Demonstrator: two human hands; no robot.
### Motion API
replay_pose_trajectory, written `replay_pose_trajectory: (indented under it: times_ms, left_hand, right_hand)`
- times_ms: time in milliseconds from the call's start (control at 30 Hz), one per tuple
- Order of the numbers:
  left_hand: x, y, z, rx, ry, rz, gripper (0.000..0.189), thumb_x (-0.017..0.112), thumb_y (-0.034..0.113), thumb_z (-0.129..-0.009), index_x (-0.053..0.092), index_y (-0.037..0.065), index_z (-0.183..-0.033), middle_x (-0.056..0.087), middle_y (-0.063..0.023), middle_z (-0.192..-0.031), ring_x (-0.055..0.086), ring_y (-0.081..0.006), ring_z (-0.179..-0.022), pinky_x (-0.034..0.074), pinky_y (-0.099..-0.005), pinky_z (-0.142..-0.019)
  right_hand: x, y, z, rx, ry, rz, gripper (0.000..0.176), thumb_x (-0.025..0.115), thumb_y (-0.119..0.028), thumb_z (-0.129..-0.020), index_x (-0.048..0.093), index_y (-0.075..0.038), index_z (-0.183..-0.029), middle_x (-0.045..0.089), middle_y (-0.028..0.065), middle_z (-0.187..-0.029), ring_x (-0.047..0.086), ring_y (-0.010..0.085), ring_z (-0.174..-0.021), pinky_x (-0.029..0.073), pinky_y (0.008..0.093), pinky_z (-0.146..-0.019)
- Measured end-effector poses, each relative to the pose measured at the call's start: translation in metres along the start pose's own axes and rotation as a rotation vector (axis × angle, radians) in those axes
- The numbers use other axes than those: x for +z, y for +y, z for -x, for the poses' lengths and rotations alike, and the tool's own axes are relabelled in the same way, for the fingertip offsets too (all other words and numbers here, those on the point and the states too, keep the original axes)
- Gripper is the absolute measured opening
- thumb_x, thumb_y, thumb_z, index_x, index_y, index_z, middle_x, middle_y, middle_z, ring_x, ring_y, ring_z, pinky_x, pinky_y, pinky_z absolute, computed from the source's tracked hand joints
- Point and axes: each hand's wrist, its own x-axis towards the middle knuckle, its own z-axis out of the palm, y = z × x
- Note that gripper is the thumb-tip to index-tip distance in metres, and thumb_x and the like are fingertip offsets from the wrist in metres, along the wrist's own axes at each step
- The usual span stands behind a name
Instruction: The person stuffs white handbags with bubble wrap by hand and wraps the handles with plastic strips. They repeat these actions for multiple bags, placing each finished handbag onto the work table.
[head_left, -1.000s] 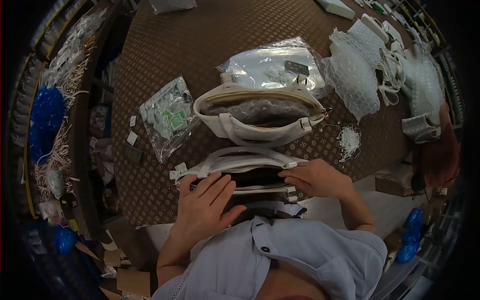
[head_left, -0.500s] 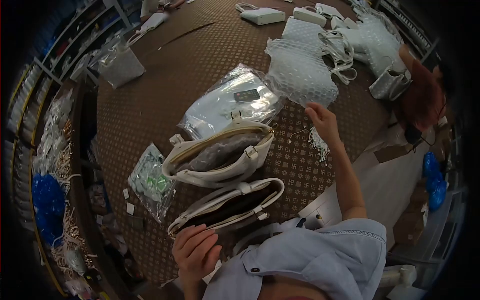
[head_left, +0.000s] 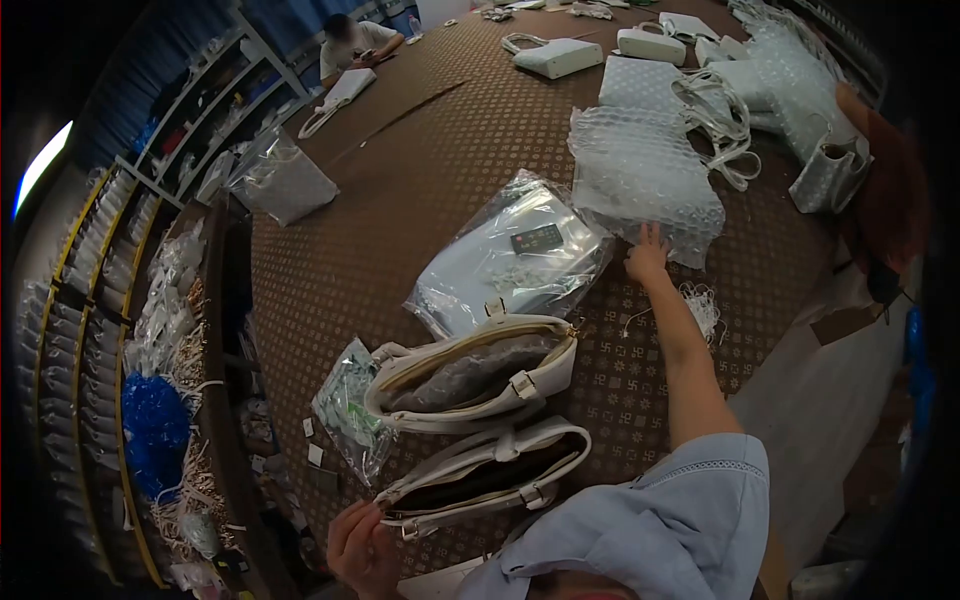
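My right hand reaches forward, fingers apart on the near edge of a sheet of bubble wrap. At the left end of the nearest white handbag, my left hand has its fingers curled against the bag's corner. This handbag is unzipped, with a dark inside. Just beyond it stands a second open white handbag with crumpled clear plastic inside. Farther back, a clear plastic bag lies flat, with a dark label on it.
To the left of the handbags lies a small clear packet. White strings lie to the right. More white bags and bubble wrap are at the back. Another person sits at the far side; shelving stands left.
My right hand has moved onto the bubble wrap's edge, its fingers spreading. My left hand has closed at the handbag's corner. The view has shifted, showing more of the far person.
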Motion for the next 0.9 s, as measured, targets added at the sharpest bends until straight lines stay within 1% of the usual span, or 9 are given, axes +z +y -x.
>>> replay_pose_trajectory:
  times_ms: [67, 267, 367, 467, 600, 667, 733, 767, 900]
  left_hand:
    - [-0.001, -0.003, 0.002, -0.137, 0.049, -0.068, 0.018, 0.060, 0.014, -0.084, 0.065, -0.002, -0.088, 0.063, -0.0131, -0.089, 0.061, -0.0276, -0.088, 0.048, -0.0373, -0.078]
    - [0.003, -0.005, 0.002, -0.148, 0.060, -0.042, 0.016, 0.059, 0.011, -0.085, 0.064, -0.004, -0.088, 0.063, -0.0126, -0.091, 0.061, -0.0269, -0.089, 0.048, -0.0356, -0.078]
    - [-0.001, -0.054, 0.011, 0.047, 0.020, -0.089, 0.016, 0.059, 0.011, -0.085, 0.065, -0.004, -0.088, 0.063, -0.0126, -0.091, 0.061, -0.0265, -0.089, 0.048, -0.0353, -0.077]
    - [-0.001, -0.018, 0.002, -0.102, 0.031, -0.017, 0.016, 0.059, 0.012, -0.085, 0.065, -0.003, -0.089, 0.063, -0.0127, -0.091, 0.061, -0.0264, -0.089, 0.049, -0.0358, -0.076]
    - [-0.002, -0.034, 0.004, -0.118, 0.054, -0.016, 0.016, 0.059, 0.011, -0.084, 0.065, -0.003, -0.089, 0.063, -0.0129, -0.091, 0.061, -0.0263, -0.089, 0.049, -0.0355, -0.075]
    - [-0.004, -0.069, 0.011, 0.056, 0.022, -0.087, 0.014, 0.060, 0.009, -0.083, 0.065, -0.003, -0.089, 0.063, -0.0126, -0.091, 0.061, -0.0263, -0.087, 0.049, -0.0343, -0.075]
    - [-0.001, -0.067, 0.011, 0.044, 0.039, -0.066, 0.012, 0.061, 0.007, -0.080, 0.065, -0.003, -0.088, 0.063, -0.0130, -0.089, 0.061, -0.0274, -0.086, 0.049, -0.0351, -0.075]
    - [0.001, -0.066, 0.010, 0.040, 0.050, -0.050, 0.011, 0.062, 0.004, -0.078, 0.064, -0.002, -0.086, 0.063, -0.0135, -0.086, 0.061, -0.0286, -0.085, 0.049, -0.0359, -0.075]
    - [-0.002, -0.064, 0.002, -0.017, 0.029, 0.081, 0.013, 0.062, 0.006, -0.080, 0.064, -0.003, -0.088, 0.063, -0.0133, -0.088, 0.061, -0.0260, -0.084, 0.049, -0.0355, -0.074]
  right_hand:
    - [0.021, 0.002, -0.023, 0.025, -0.031, 0.040, 0.056, 0.054, -0.037, -0.084, 0.040, -0.015, -0.134, 0.020, 0.0150, -0.146, 0.009, 0.0341, -0.137, 0.018, 0.0605, -0.103]
    - [0.032, 0.022, -0.016, 0.103, -0.023, -0.106, 0.053, 0.052, -0.025, -0.086, 0.037, -0.016, -0.136, 0.027, 0.0103, -0.144, 0.010, 0.0345, -0.137, 0.020, 0.0589, -0.103]
    - [0.006, 0.028, 0.013, 0.095, -0.026, -0.227, 0.062, 0.052, -0.021, -0.087, 0.024, -0.015, -0.142, 0.026, 0.0120, -0.144, 0.023, 0.0351, -0.133, 0.024, 0.0569, -0.103]
    - [0.020, 0.034, 0.004, 0.103, -0.064, -0.429, 0.071, 0.056, -0.019, -0.085, 0.015, -0.015, -0.142, 0.023, 0.0168, -0.144, 0.029, 0.0362, -0.130, 0.026, 0.0519, -0.104]
    - [0.030, 0.030, 0.000, 0.190, -0.078, -0.266, 0.056, 0.055, -0.020, -0.085, 0.032, -0.014, -0.135, 0.034, 0.0177, -0.138, 0.040, 0.0349, -0.121, 0.033, 0.0477, -0.098]
    - [0.037, 0.029, -0.006, 0.205, -0.068, -0.207, 0.048, 0.056, -0.021, -0.085, 0.042, -0.012, -0.130, 0.038, 0.0176, -0.136, 0.041, 0.0339, -0.120, 0.035, 0.0471, -0.095]
    - [0.038, 0.028, -0.002, 0.127, 0.080, -0.049, 0.033, 0.057, -0.024, -0.084, 0.058, -0.005, -0.112, 0.046, 0.0193, -0.127, 0.045, 0.0310, -0.114, 0.034, 0.0460, -0.095]
    - [0.036, 0.029, 0.001, 0.121, 0.087, -0.035, 0.033, 0.057, -0.024, -0.084, 0.058, -0.005, -0.112, 0.046, 0.0193, -0.127, 0.045, 0.0310, -0.114, 0.034, 0.0460, -0.095]
    - [-0.013, 0.031, 0.008, 0.125, 0.492, -0.390, 0.026, 0.051, -0.022, -0.086, 0.060, -0.001, -0.099, 0.048, 0.0207, -0.122, 0.042, 0.0343, -0.115, 0.033, 0.0479, -0.096]
